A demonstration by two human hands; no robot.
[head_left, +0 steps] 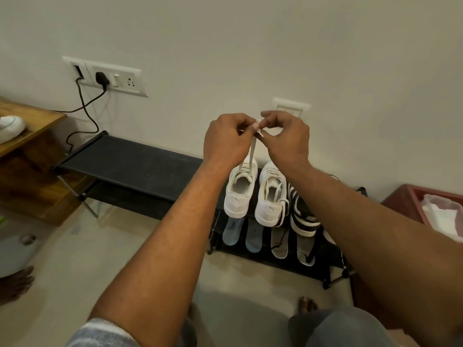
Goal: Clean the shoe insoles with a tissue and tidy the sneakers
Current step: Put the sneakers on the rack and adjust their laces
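Two white sneakers stand side by side on the top shelf of a black shoe rack (130, 161), heels toward me. From the left white sneaker (239, 194) its laces (251, 152) run up, pulled taut. My left hand (226, 142) and my right hand (286, 137) meet above the shoe, and both pinch the lace ends between thumb and fingers. The right white sneaker (271, 196) has loose laces hanging over its side. Several insoles, two pale blue (253, 236) and two grey (279, 244), lie on the lower shelf.
A black-and-white sneaker (303, 216) stands right of the white pair. A red bin (400, 199) lined with a white bag is at far right. A wooden table (30, 126) holding another white shoe stands at left. Cables hang from a wall socket (105, 77).
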